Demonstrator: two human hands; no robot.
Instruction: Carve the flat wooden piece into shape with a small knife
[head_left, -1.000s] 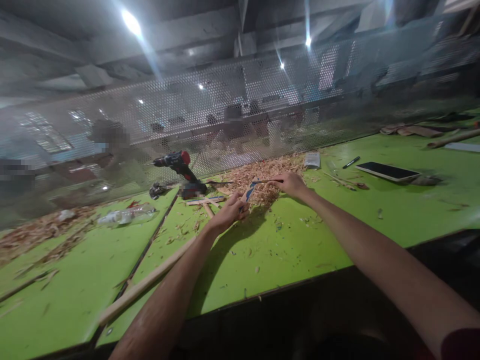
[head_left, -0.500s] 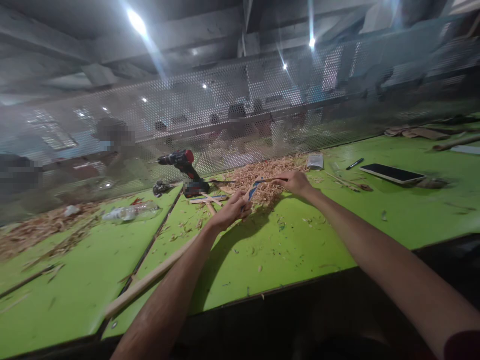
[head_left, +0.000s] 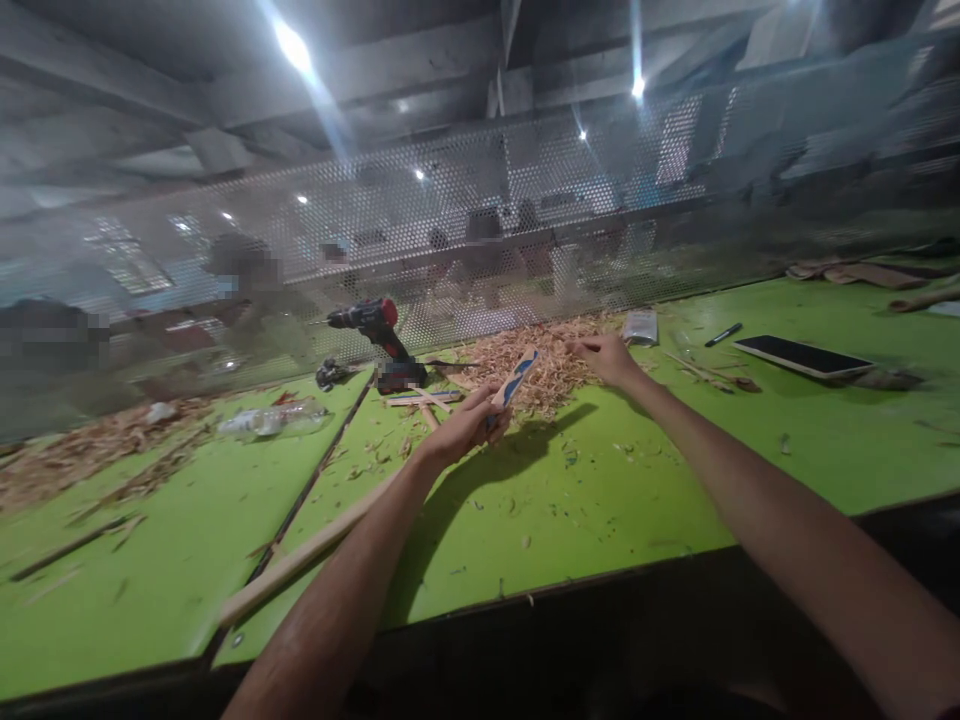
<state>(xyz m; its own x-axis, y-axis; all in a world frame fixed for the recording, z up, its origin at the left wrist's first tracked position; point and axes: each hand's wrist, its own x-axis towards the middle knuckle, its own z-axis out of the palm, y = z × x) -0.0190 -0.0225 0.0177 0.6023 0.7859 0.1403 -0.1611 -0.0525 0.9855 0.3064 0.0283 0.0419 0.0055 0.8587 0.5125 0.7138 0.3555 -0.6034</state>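
Observation:
My left hand (head_left: pixel 474 428) is closed round the lower end of a pale wooden strip with blue markings (head_left: pixel 519 378). The strip points up and away from me, its far end in front of the heap of wood shavings (head_left: pixel 536 350). My right hand (head_left: pixel 611 360) is over the right side of that heap, apart from the strip. Its fingers are pinched together; whether anything is between them I cannot make out. Beyond my left hand, a cordless drill (head_left: pixel 384 340) stands on its battery, with thin wooden sticks (head_left: pixel 427 397) lying beside it.
A long wooden rod (head_left: pixel 300 570) lies under my left forearm on the green table (head_left: pixel 570 530). To the right are a phone (head_left: pixel 802 356), a pen (head_left: pixel 724 334) and a small plastic packet (head_left: pixel 640 327). Plastic wrapping (head_left: pixel 274 418) lies left. A perforated screen (head_left: pixel 450 230) stands behind.
My right hand has come away from the wooden strip. The thin brownish piece that ran from its fingers to the strip no longer shows. My left hand keeps hold of the strip.

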